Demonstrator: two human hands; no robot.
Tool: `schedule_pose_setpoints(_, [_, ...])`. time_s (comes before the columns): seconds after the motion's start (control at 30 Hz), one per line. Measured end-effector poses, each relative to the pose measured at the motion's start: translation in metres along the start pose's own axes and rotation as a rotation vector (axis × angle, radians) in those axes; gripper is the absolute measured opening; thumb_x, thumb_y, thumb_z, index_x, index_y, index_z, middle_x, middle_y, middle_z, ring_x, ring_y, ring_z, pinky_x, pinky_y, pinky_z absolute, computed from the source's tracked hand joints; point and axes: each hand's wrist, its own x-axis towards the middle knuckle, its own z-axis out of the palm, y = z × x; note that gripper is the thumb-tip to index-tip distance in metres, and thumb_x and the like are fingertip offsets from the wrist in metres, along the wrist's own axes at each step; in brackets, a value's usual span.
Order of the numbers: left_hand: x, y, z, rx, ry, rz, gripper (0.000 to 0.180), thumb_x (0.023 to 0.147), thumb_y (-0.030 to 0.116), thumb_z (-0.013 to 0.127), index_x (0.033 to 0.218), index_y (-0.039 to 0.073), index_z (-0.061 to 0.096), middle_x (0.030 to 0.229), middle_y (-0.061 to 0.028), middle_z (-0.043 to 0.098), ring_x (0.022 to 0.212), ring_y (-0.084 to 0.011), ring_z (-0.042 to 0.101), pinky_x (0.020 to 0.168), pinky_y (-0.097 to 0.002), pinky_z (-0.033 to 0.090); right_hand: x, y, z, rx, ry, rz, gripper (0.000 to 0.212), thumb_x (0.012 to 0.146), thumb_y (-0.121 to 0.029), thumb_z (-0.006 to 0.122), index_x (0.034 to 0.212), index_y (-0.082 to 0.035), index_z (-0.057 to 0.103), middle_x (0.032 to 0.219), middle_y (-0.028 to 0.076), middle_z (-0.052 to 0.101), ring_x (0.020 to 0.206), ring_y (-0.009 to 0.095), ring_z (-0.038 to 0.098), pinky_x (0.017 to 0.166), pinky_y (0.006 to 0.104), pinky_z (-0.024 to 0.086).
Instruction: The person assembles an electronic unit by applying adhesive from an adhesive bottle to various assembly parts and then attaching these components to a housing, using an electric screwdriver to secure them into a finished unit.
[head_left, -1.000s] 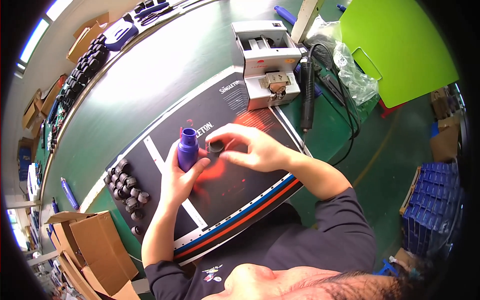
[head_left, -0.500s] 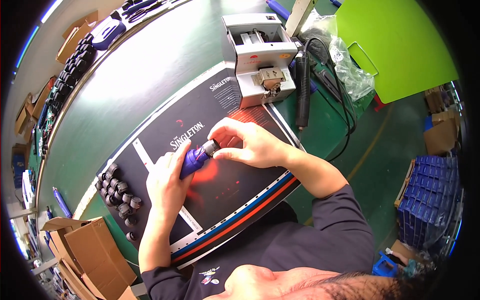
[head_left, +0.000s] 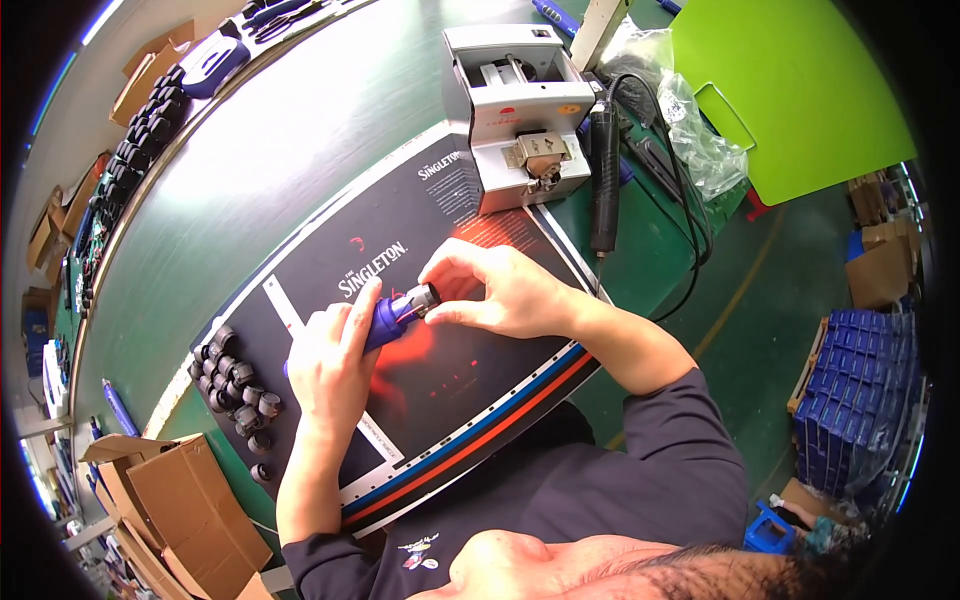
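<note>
Now dark mat spans center of frame; loose black caps at its left edge, unfitted. Blue tube mid-frame, left hand's grip wrapped round it. Right hand pinches single cap at tube's mouth; full seating unclear.

Mid-frame, we see the tube over the mat, with caps on its left end; upper centre, a machine, a corded tool just right; lower left, a carton.

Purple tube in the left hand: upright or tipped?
Tipped: the purple tube lies slanted in the left hand, one end pointing toward the right hand.
</note>
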Motion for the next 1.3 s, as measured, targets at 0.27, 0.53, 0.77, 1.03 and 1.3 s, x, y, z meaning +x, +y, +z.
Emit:
schedule_pose_setpoints(0.27, [-0.002, 0.001, 0.0, 0.047, 0.026, 0.061, 0.077, 0.067, 0.01, 0.082, 0.14, 0.018, 0.061, 0.096, -0.002, 0.062, 0.086, -0.0219, 0.063, 0.083, -0.0365, 0.051, 0.001, -0.004, -0.004, 0.06, -0.101, 0.148, 0.035, 0.092, -0.024, 0.078, 0.108, -0.001, 0.058, 0.091, 0.012, 0.075, 0.087, 0.023, 0.075, 0.081, 0.0349, 0.058])
schedule_pose_setpoints(0.53, [-0.004, 0.02, 0.003, -0.106, -0.107, 0.129, 0.074, 0.067, 0.026, 0.085, 0.135, 0.01, 0.061, 0.095, -0.0073, 0.06, 0.084, -0.0259, 0.062, 0.074, -0.0396, 0.05, 0.0, 0.001, 0.013, 0.456, 0.121, -0.135, 0.064, 0.103, -0.054, 0.056, 0.138, -0.001, 0.05, 0.132, 0.015, 0.057, 0.128, 0.023, 0.054, 0.104, 0.0397, 0.047])
schedule_pose_setpoints(0.77, [-0.017, 0.043, 0.018, -0.235, -0.235, 0.149, 0.047, 0.076, 0.034, 0.085, 0.109, 0.007, 0.065, 0.087, -0.0084, 0.065, 0.079, -0.0272, 0.068, 0.07, -0.0386, 0.054, -0.018, 0.009, 0.044, 0.435, 0.102, -0.129, 0.069, 0.107, -0.058, 0.037, 0.135, 0.002, 0.054, 0.115, 0.015, 0.065, 0.113, 0.023, 0.062, 0.104, 0.0394, 0.046])
schedule_pose_setpoints(1.03, [-0.014, 0.041, 0.02, -0.178, -0.195, 0.145, 0.051, 0.073, 0.036, 0.086, 0.11, 0.007, 0.067, 0.092, -0.0076, 0.068, 0.082, -0.0253, 0.069, 0.07, -0.0372, 0.054, -0.006, 0.012, 0.041, 0.488, -0.005, -0.023, 0.068, 0.107, -0.06, 0.036, 0.136, -0.001, 0.053, 0.107, 0.012, 0.067, 0.107, 0.021, 0.064, 0.101, 0.0364, 0.047])
schedule_pose_setpoints(1.3, [0.071, -0.047, -0.021, -0.307, 0.034, -0.355, 0.042, 0.09, 0.021, 0.075, 0.122, 0.003, 0.054, 0.11, -0.0168, 0.063, 0.096, -0.0373, 0.063, 0.088, -0.0438, 0.051, -0.011, -0.046, -0.034, -0.161, 0.46, -0.471, 0.05, 0.109, -0.045, 0.042, 0.128, -0.001, 0.057, 0.118, 0.014, 0.063, 0.099, 0.024, 0.063, 0.092, 0.037, 0.049])
